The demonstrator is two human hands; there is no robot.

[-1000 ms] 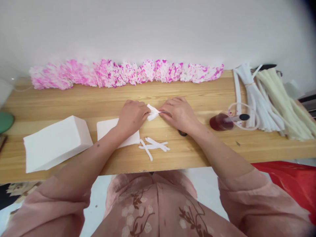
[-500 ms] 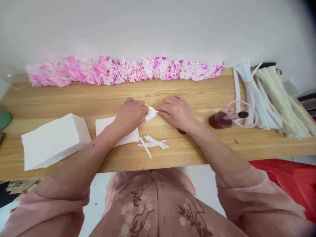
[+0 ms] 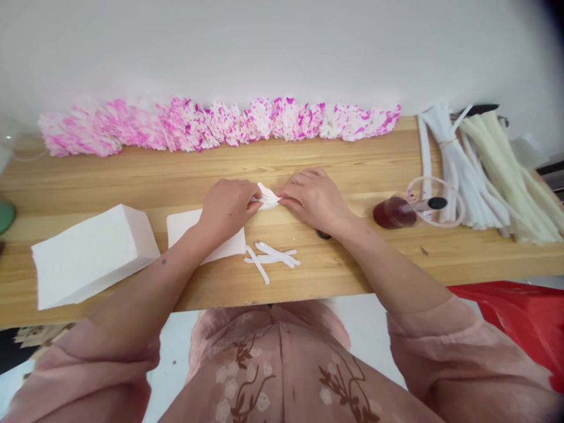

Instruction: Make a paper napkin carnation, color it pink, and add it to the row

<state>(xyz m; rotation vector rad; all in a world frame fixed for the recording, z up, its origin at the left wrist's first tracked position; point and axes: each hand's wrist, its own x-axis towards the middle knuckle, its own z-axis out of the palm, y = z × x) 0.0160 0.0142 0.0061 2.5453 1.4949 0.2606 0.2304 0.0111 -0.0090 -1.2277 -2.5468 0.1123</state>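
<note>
Between my hands a piece of white tissue paper [image 3: 268, 196] is gathered, narrowing toward its right end. My left hand [image 3: 233, 202] pinches its left side, and my right hand [image 3: 311, 197] pinches the narrow right end; the fingertips are partly hidden. Under my left forearm lies a flat stack of white paper sheets [image 3: 183, 228]. Several short white pipe cleaners [image 3: 275, 257] lie crossed on the wooden table [image 3: 211, 167] in front of my hands. A small black round object [image 3: 323, 234] shows partly below my right wrist.
A thick white paper stack [image 3: 92, 249] stands at left. Ruffled pink-and-white paper flowers [image 3: 220, 124] line the wall. At right are a bottle of dark red liquid [image 3: 393, 212] with a clear tube, a white pipe-cleaner bundle [image 3: 469, 176] and a cream bundle [image 3: 513, 182].
My left hand has shifted slightly left and its fingers have changed their grip on the tissue paper. My right hand keeps its pinch in nearly the same place.
</note>
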